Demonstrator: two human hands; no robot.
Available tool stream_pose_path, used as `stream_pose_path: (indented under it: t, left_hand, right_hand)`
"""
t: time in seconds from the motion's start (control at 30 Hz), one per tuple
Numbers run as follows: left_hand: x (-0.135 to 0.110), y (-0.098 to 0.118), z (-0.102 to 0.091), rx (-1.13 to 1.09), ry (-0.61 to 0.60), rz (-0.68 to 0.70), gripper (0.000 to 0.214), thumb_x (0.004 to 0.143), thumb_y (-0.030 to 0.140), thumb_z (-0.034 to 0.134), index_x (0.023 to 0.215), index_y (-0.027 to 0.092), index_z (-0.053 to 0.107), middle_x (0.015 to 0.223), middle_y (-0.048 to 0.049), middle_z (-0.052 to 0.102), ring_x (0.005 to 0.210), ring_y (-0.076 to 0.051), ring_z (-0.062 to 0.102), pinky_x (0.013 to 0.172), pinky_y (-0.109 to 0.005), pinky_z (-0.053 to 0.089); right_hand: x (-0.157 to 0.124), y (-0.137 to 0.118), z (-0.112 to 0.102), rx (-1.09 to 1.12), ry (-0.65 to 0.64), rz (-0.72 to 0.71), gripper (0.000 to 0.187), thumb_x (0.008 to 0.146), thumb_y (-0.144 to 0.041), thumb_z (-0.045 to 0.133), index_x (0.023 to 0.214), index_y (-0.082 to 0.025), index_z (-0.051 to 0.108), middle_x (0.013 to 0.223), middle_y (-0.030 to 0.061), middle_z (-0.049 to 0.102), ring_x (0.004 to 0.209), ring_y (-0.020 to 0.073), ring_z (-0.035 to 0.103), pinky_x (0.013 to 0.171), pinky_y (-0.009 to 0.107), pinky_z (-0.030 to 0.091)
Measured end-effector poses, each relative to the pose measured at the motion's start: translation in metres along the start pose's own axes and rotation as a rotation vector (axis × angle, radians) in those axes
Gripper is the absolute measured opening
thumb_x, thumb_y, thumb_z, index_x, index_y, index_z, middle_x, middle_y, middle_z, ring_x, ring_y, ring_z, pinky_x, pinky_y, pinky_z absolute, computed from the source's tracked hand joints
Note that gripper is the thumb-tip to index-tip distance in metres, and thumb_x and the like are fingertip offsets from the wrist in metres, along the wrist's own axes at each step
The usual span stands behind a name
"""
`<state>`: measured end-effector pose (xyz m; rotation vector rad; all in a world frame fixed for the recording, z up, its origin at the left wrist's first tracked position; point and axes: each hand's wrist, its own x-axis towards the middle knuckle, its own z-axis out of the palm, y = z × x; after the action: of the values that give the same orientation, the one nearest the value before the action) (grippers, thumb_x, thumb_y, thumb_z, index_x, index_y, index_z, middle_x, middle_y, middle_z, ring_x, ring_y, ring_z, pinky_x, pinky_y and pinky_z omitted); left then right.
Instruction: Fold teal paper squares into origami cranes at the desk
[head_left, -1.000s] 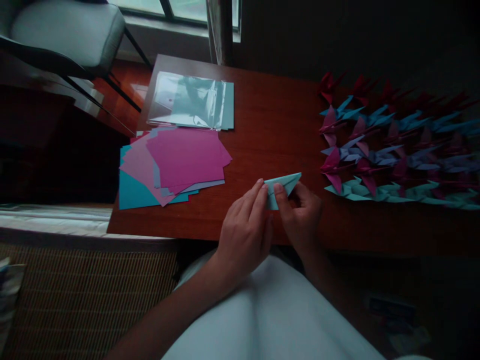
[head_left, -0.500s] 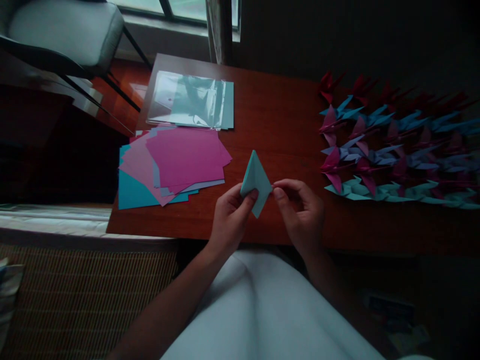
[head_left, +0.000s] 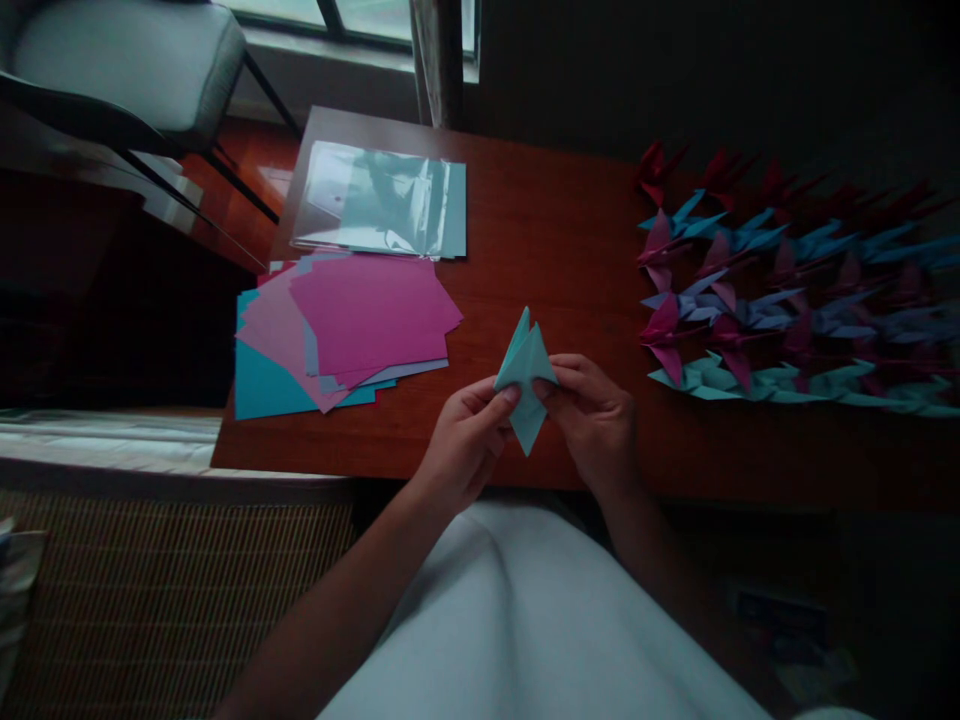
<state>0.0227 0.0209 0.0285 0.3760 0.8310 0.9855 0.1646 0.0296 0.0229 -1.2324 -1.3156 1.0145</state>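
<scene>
A folded light-blue paper piece (head_left: 525, 372), kite-shaped with its point up, is held above the near edge of the brown wooden table (head_left: 555, 250). My left hand (head_left: 465, 450) pinches its left side between thumb and fingers. My right hand (head_left: 592, 420) grips its right side. Both hands hold the paper off the table surface.
A loose stack of pink, lilac and blue paper sheets (head_left: 352, 325) lies at the table's left, with a clear plastic packet (head_left: 379, 200) behind it. Rows of several finished paper cranes (head_left: 780, 290) fill the right side. A grey chair (head_left: 127, 60) stands at the far left.
The paper lay flat on the table under both hands, pointing right. It was lifted and turned upright, and my right hand has now closed on its right side.
</scene>
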Motion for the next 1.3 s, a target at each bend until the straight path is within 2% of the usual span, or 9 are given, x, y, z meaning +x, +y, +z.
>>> stream_pose_path:
  t: [0.17, 0.27, 0.37, 0.47, 0.53, 0.7, 0.87, 1.03, 1.3]
  left_hand:
    - [0.002, -0.004, 0.001, -0.014, 0.039, 0.056, 0.026, 0.081, 0.035, 0.079, 0.098, 0.016, 0.079, 0.089, -0.0062, 0.077, 0.079, -0.017, 0.070, 0.071, -0.024, 0.052]
    - [0.002, -0.005, 0.001, 0.046, 0.069, 0.091, 0.022, 0.081, 0.034, 0.079, 0.094, 0.016, 0.080, 0.084, -0.0042, 0.077, 0.072, -0.014, 0.067, 0.069, -0.023, 0.051]
    - [0.003, -0.007, -0.001, 0.093, 0.083, 0.088, 0.021, 0.083, 0.035, 0.078, 0.094, 0.017, 0.080, 0.079, -0.0026, 0.076, 0.070, -0.013, 0.065, 0.070, -0.024, 0.051]
    - [0.003, -0.010, -0.003, 0.134, 0.094, 0.082, 0.023, 0.083, 0.036, 0.078, 0.096, 0.017, 0.079, 0.084, -0.0034, 0.076, 0.075, -0.015, 0.066, 0.072, -0.024, 0.050]
    - [0.003, -0.011, -0.003, 0.181, 0.104, 0.088, 0.025, 0.080, 0.035, 0.081, 0.096, 0.016, 0.079, 0.086, -0.0038, 0.077, 0.076, -0.015, 0.066, 0.071, -0.023, 0.049]
    - [0.004, -0.012, -0.003, 0.263, 0.109, 0.113, 0.024, 0.079, 0.032, 0.081, 0.095, 0.015, 0.079, 0.087, -0.0043, 0.077, 0.074, -0.014, 0.063, 0.067, -0.022, 0.047]
    - [0.005, -0.012, -0.004, 0.272, 0.124, 0.112, 0.024, 0.079, 0.034, 0.080, 0.094, 0.015, 0.079, 0.085, -0.0041, 0.076, 0.074, -0.015, 0.063, 0.068, -0.023, 0.046]
    - [0.006, -0.012, -0.004, 0.263, 0.128, 0.103, 0.027, 0.080, 0.038, 0.079, 0.095, 0.015, 0.078, 0.087, -0.0040, 0.076, 0.074, -0.014, 0.062, 0.069, -0.022, 0.046]
    - [0.007, -0.012, -0.003, 0.254, 0.132, 0.117, 0.028, 0.077, 0.040, 0.081, 0.094, 0.017, 0.079, 0.080, -0.0020, 0.074, 0.070, -0.015, 0.061, 0.063, -0.022, 0.046]
  right_hand:
    - [0.000, 0.002, 0.000, -0.015, 0.006, 0.047, 0.007, 0.087, -0.028, 0.073, 0.092, -0.026, 0.077, 0.098, 0.0019, 0.071, 0.091, 0.0182, 0.067, 0.076, 0.032, 0.057]
    - [0.000, 0.002, -0.001, -0.094, -0.009, 0.060, 0.012, 0.088, -0.030, 0.070, 0.099, -0.024, 0.073, 0.101, 0.0035, 0.071, 0.089, 0.0184, 0.067, 0.073, 0.031, 0.057]
    - [0.003, -0.001, -0.005, -0.235, 0.016, -0.049, 0.023, 0.090, -0.026, 0.067, 0.113, -0.026, 0.070, 0.106, 0.0046, 0.071, 0.090, 0.0184, 0.067, 0.075, 0.032, 0.056]
    - [0.006, -0.003, -0.010, -0.369, 0.035, -0.185, 0.033, 0.091, -0.024, 0.066, 0.123, -0.028, 0.066, 0.114, 0.0063, 0.069, 0.091, 0.0191, 0.066, 0.078, 0.035, 0.056]
    - [0.008, -0.002, -0.012, -0.417, 0.033, -0.224, 0.034, 0.091, -0.024, 0.065, 0.125, -0.029, 0.065, 0.115, 0.0068, 0.068, 0.092, 0.0199, 0.066, 0.079, 0.036, 0.057]
    - [0.009, -0.001, -0.011, -0.447, 0.048, -0.263, 0.027, 0.091, -0.021, 0.065, 0.117, -0.029, 0.069, 0.111, 0.0064, 0.068, 0.101, 0.0229, 0.067, 0.085, 0.040, 0.058]
    - [0.007, -0.002, -0.009, -0.497, 0.068, -0.324, 0.029, 0.090, -0.015, 0.065, 0.115, -0.029, 0.070, 0.109, 0.0070, 0.068, 0.104, 0.0235, 0.066, 0.092, 0.043, 0.056]
    - [0.006, -0.002, -0.010, -0.503, 0.056, -0.328, 0.031, 0.090, -0.015, 0.064, 0.117, -0.029, 0.069, 0.110, 0.0070, 0.068, 0.104, 0.0245, 0.066, 0.090, 0.044, 0.056]
    - [0.005, -0.006, -0.012, -0.359, -0.015, -0.335, 0.018, 0.086, -0.014, 0.068, 0.098, -0.027, 0.066, 0.099, 0.0039, 0.071, 0.095, 0.0227, 0.067, 0.083, 0.042, 0.057]
